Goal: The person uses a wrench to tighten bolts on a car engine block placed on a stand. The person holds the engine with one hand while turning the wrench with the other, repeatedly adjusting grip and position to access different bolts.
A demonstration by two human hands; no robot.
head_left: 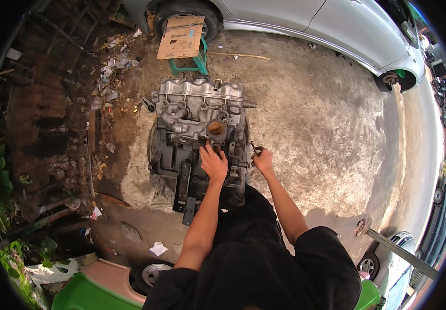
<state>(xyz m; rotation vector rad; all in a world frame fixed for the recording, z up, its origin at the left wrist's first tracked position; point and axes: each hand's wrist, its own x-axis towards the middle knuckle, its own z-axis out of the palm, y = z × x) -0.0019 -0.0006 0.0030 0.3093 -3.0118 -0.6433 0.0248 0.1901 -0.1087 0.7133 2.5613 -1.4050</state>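
Observation:
An engine block (pixel 202 95) with a silver-grey metal top and a dark lower part stands on the ground in front of me. My left hand (pixel 214 164) rests on it just below a round port (pixel 216 129) with a brownish inside. Its thumb and fingers are apart, and the fingertips partly vanish among the engine parts. Just off the engine's right side, my right hand (pixel 262 160) is closed around a thin dark hand tool (pixel 253 146). Only a short end of that tool shows, so its exact kind is unclear. A dark metal bracket (pixel 184 183) sticks out at the engine's near left.
Behind the engine stands a green stool (pixel 202 63) with a cardboard sheet (pixel 182 39) on top. A silver car (pixel 305 20) is parked beyond it. A thin stick (pixel 238 55) lies on the stained concrete. Litter (pixel 113 70) and dark planks (pixel 39 119) spread along the left.

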